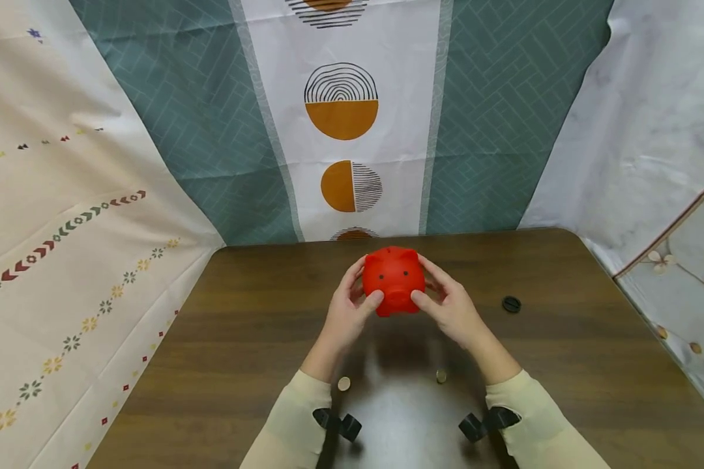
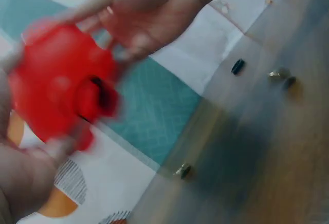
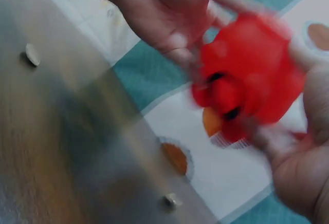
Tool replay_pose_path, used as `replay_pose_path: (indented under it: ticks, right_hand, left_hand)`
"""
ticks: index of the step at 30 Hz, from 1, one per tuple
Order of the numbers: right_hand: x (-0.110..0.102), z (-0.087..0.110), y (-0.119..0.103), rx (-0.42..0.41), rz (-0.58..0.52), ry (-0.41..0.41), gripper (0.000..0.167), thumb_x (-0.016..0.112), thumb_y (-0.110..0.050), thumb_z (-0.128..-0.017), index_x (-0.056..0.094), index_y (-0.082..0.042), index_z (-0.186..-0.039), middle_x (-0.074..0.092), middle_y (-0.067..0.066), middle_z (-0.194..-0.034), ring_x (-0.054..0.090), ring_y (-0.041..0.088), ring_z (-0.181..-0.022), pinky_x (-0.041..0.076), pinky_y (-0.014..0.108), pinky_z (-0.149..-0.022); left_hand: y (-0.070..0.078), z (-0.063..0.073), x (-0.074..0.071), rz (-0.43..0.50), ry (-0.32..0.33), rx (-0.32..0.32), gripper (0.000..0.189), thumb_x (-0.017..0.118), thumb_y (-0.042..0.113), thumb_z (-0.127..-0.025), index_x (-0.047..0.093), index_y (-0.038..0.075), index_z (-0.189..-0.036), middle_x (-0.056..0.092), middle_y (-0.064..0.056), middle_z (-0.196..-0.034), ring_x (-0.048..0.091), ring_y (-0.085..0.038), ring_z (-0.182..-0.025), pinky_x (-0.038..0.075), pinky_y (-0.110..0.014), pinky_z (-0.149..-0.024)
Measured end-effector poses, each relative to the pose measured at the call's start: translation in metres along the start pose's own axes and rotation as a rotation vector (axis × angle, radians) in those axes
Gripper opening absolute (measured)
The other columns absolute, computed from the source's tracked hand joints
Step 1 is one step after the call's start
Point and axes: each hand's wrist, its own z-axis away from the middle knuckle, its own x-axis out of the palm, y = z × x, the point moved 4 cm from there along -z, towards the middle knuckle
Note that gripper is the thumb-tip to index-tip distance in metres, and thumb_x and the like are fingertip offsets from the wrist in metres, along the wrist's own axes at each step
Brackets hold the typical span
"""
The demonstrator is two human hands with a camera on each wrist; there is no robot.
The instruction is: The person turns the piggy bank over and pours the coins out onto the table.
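Note:
A red piggy bank point(image 1: 394, 277) is held up over the far half of the table, its snout and two dark eyes facing the head camera. My left hand point(image 1: 347, 311) grips its left side, thumb at the front low down and fingers around the side. On the opposite side my right hand point(image 1: 453, 309) grips it the same way. Both wrist views blur the piggy bank point(image 2: 61, 80); dark marks show around a rounded red part there, too smeared to make out.
On the brown wooden table point(image 1: 258, 345), a coin point(image 1: 343, 383) lies near my left forearm and another coin point(image 1: 441, 376) near my right. A black round cap point(image 1: 511, 304) lies to the right of my right hand. Patterned cloths hang behind and at the sides.

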Motion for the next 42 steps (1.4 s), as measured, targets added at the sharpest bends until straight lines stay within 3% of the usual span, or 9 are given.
replay_pose_path:
  ticks: [5,12,18,20,25,28,34,39,42]
  right_hand:
    - [0.001,0.004,0.017,0.172,0.014,-0.016,0.064,0.065,-0.022,-0.093,0.036,-0.017,-0.150,0.041,0.011,-0.147,0.053,0.037,-0.119,0.055,0.037,-0.083]
    - [0.000,0.008,0.025,0.247,-0.003,-0.015,0.064,0.066,-0.027,-0.092,0.037,-0.022,-0.149,0.043,0.010,-0.145,0.054,0.034,-0.119,0.053,0.040,-0.088]
    - [0.001,0.005,0.008,-0.019,-0.033,0.002,0.065,0.067,-0.007,-0.090,0.038,-0.011,-0.148,0.038,0.012,-0.149,0.049,0.034,-0.123,0.055,0.034,-0.084]
    - [0.001,0.004,0.006,-0.043,-0.032,0.023,0.063,0.065,-0.005,-0.090,0.039,-0.010,-0.147,0.039,0.012,-0.148,0.052,0.031,-0.120,0.055,0.033,-0.082]
    - [0.006,0.004,0.020,0.148,-0.012,0.055,0.057,0.064,-0.020,-0.094,0.042,-0.016,-0.146,0.049,0.011,-0.140,0.060,0.028,-0.110,0.055,0.028,-0.080]
    - [0.009,0.003,0.022,0.169,-0.012,0.058,0.058,0.065,-0.021,-0.093,0.042,-0.016,-0.146,0.047,0.011,-0.143,0.056,0.034,-0.116,0.055,0.032,-0.082]
    - [0.012,0.006,0.025,0.162,-0.012,0.056,0.058,0.064,-0.020,-0.093,0.041,-0.015,-0.147,0.044,0.009,-0.145,0.054,0.031,-0.119,0.053,0.030,-0.087]
    - [0.013,0.009,0.004,-0.135,-0.012,0.096,0.059,0.061,0.001,-0.091,0.040,-0.002,-0.145,0.038,0.017,-0.148,0.046,0.029,-0.126,0.052,0.030,-0.087]
    - [0.014,0.010,0.007,-0.075,-0.036,0.116,0.056,0.062,-0.006,-0.093,0.042,-0.010,-0.145,0.044,0.014,-0.144,0.050,0.028,-0.121,0.054,0.029,-0.084]
  left_hand:
    - [0.000,0.000,0.001,-0.063,-0.001,-0.146,0.064,0.065,0.018,-0.093,0.034,0.014,-0.149,0.042,-0.014,-0.142,0.055,-0.035,-0.111,0.055,-0.041,-0.082]
    - [-0.005,0.002,0.004,-0.007,-0.030,-0.186,0.064,0.063,0.018,-0.094,0.032,0.014,-0.149,0.040,-0.013,-0.143,0.054,-0.035,-0.116,0.053,-0.048,-0.085]
    - [-0.008,0.004,0.004,-0.004,-0.031,0.007,0.068,0.064,0.017,-0.093,0.029,0.019,-0.150,0.036,-0.009,-0.147,0.047,-0.034,-0.124,0.051,-0.043,-0.091]
    - [-0.012,0.002,0.004,-0.033,-0.014,0.015,0.068,0.064,0.021,-0.093,0.028,0.020,-0.151,0.037,-0.008,-0.146,0.048,-0.033,-0.122,0.052,-0.041,-0.089]
    - [-0.028,-0.002,0.000,-0.110,0.024,-0.168,0.067,0.061,0.030,-0.095,0.027,0.021,-0.151,0.038,-0.008,-0.146,0.052,-0.032,-0.117,0.054,-0.040,-0.084]
    - [-0.031,-0.002,-0.004,-0.105,0.032,-0.196,0.067,0.062,0.031,-0.094,0.027,0.024,-0.151,0.037,-0.006,-0.147,0.052,-0.033,-0.117,0.054,-0.041,-0.084]
    - [-0.033,0.003,-0.004,-0.079,0.030,-0.149,0.066,0.062,0.030,-0.094,0.028,0.022,-0.151,0.039,-0.007,-0.144,0.052,-0.030,-0.116,0.054,-0.038,-0.084]
    - [-0.016,0.007,0.003,-0.013,0.001,0.071,0.068,0.062,0.018,-0.093,0.026,0.022,-0.151,0.037,-0.007,-0.146,0.047,-0.031,-0.124,0.051,-0.042,-0.092]
    - [-0.011,0.007,0.006,-0.035,0.013,0.028,0.066,0.062,0.021,-0.094,0.027,0.018,-0.150,0.040,-0.010,-0.143,0.050,-0.032,-0.119,0.052,-0.043,-0.089]
